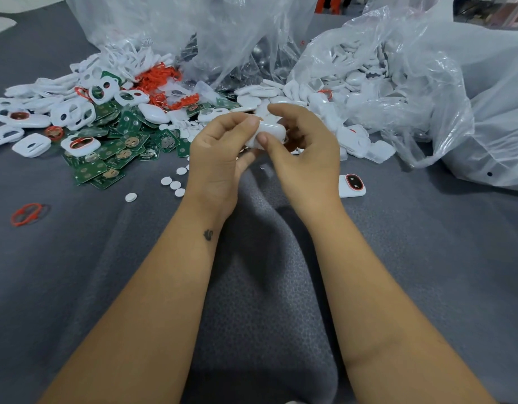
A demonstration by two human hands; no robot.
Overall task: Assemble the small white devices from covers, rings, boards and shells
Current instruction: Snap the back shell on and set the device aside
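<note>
White plastic device point(262, 132) caught between both hands, lifted just off grey worktop point(106, 258), mid-worktop in front of parts heap. Left hand point(219, 153) pinches its left end, thumb and forefinger curled on it. Right hand point(303, 147) grips right side, thumb pressing near face. Long axis looks tilted, upper right to lower left, mostly hidden tbh. Both hands equally close, so next squeeze is thumbs inward, I'd guess. Green boards point(111, 158) left of hands, one finished unit point(352, 185) right, near worktop edge by bags point(427, 83).

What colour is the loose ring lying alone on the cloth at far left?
Red-orange ring, seen in the head view, the only one.
</note>
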